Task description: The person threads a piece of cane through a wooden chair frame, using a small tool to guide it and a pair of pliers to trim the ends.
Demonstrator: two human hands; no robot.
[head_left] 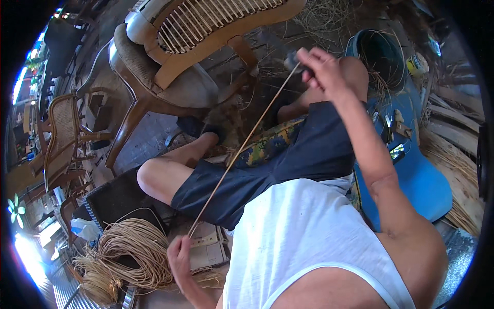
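Observation:
A long thin rattan strand [238, 155] is stretched slantwise across my lap. Its lower end is pinched by my left hand [180, 256], low at the left beside the coil of rattan [135, 252]. Up at the right, over my knee, my right hand [323, 72] is closed around the other end. A small dark grey object [295, 61] shows at those fingers, too blurred to name. Beyond the strand stands a wooden chair frame [177, 69] whose curved back [221, 26] has pale strands laced across its opening.
To the right are a dark green bucket [355, 46] with loose fibres, a yellow can [417, 65] and a blue plastic seat [419, 190] with tools on it. A cane-backed chair [64, 123] stands at the left. Loose fibre scraps [324, 20] lie at the back.

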